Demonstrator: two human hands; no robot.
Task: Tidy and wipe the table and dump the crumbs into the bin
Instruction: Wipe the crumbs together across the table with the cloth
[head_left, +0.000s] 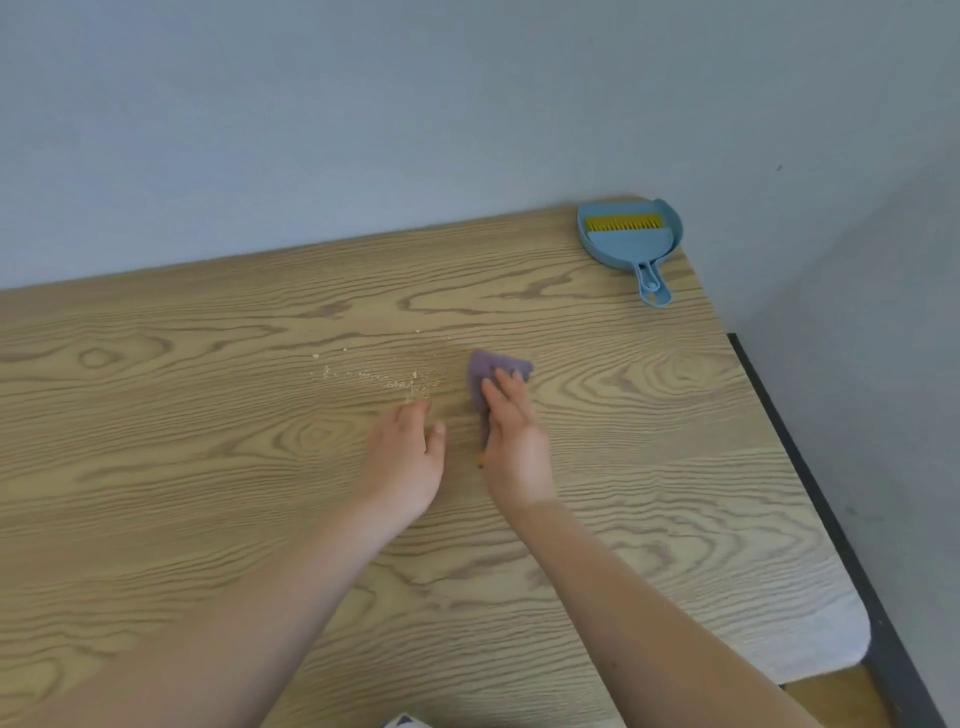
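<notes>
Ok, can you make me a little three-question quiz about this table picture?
1. True or false: the right hand presses straight fingers on the purple cloth.
2. Where are the crumbs? A) in the blue dustpan B) on the wooden table C) under the cloth
3. Fill in: the brush bristles in the dustpan are ____.

Key: 1 true; 2 B; 3 yellow.

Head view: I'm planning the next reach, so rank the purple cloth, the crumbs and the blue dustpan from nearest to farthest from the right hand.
1. Purple cloth: under the right hand.
2. Crumbs: to its left, mid-table.
3. Blue dustpan: at the table's far right corner, with the yellow-bristled brush lying in it.
</notes>
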